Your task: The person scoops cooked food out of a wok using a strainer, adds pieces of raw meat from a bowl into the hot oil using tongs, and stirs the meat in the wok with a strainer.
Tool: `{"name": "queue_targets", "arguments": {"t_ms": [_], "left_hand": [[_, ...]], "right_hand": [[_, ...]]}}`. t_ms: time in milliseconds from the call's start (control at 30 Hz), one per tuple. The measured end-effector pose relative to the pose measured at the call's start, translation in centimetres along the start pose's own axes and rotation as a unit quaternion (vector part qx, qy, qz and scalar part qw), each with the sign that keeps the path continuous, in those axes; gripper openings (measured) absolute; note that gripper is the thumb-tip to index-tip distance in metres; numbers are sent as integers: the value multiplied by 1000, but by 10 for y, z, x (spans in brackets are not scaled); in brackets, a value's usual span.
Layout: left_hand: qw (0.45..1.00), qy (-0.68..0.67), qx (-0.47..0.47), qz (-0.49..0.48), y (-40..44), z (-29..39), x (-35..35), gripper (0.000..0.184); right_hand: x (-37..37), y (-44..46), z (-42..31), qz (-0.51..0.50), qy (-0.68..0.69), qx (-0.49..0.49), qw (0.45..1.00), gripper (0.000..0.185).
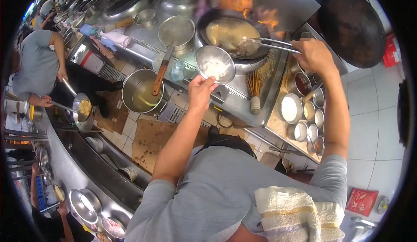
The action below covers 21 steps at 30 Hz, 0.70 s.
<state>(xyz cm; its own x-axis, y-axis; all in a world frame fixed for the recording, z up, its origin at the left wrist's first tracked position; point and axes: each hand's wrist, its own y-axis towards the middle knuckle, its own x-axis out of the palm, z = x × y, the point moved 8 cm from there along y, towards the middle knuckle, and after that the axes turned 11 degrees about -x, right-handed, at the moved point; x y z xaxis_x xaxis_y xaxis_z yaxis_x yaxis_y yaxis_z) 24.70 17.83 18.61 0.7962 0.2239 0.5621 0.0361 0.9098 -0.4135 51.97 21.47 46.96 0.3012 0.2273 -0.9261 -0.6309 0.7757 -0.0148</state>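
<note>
Steadying a metal bowl [226, 59] near the edge of a wok [261, 28], our left hand [200, 93] pinches its rim, with the thumb on top and the other fingers curled beneath. Pale, whitish pieces [214, 68] lie in the bowl; they are too blurred for us to name. Our right hand [316, 57] has its fingers closed around the end of a long metal utensil [278, 44], which reaches over the wok's right side and dips into the bubbling, yellowish liquid [221, 30]. Two bars show along it, and we cannot tell whether they are tongs or two separate handles. Flames [236, 1] rise behind the wok.

The step in hand, as we judge it, is working the liquid with the utensil while the bowl waits alongside. The next move calls for a level bowl, a firm thumb on the rim, and both wrists kept back from the fire and any spatter.

Around us, a strainer [176, 30] with a wooden handle rests on the steel bench [145, 42], a bamboo brush [255, 85] lies just below the wok, and a white-filled container [291, 108] stands among others to the right.

As for writing, a red packet [362, 200] at the far right carries pale marks, too small for us to read; we make out no brand anywhere.
</note>
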Motion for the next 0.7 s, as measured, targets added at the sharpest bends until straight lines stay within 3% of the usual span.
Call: {"name": "queue_targets", "arguments": {"t_ms": [67, 133, 367, 533, 600, 633, 700], "left_hand": [[1000, -10, 7, 12, 3, -6, -4, 16], [999, -15, 11, 26, 0, -7, -11, 14], [998, -28, -20, 44, -36, 12, -32, 16], [999, -38, 6, 12, -45, 26, -49, 19], [999, -29, -13, 2, -45, 26, -55, 14], [999, -23, -23, -6, -44, 25, -56, 12], [999, -9, -30, -24, -46, 25, -52, 11]], "right_hand": [[31, 7, 21, 2, 10, 15, 1000, 35], [90, 14, 47, -105, 49, 95, 989, 32], [258, 39, 76, -107, 107, 143, 978, 37], [138, 28, 46, -18, 123, 186, 975, 41], [73, 28, 13, 37, 103, 74, 991, 43], [44, 24, -1, 35, 99, 83, 991, 43], [-4, 28, -59, 8, 113, -46, 993, 41]]}}
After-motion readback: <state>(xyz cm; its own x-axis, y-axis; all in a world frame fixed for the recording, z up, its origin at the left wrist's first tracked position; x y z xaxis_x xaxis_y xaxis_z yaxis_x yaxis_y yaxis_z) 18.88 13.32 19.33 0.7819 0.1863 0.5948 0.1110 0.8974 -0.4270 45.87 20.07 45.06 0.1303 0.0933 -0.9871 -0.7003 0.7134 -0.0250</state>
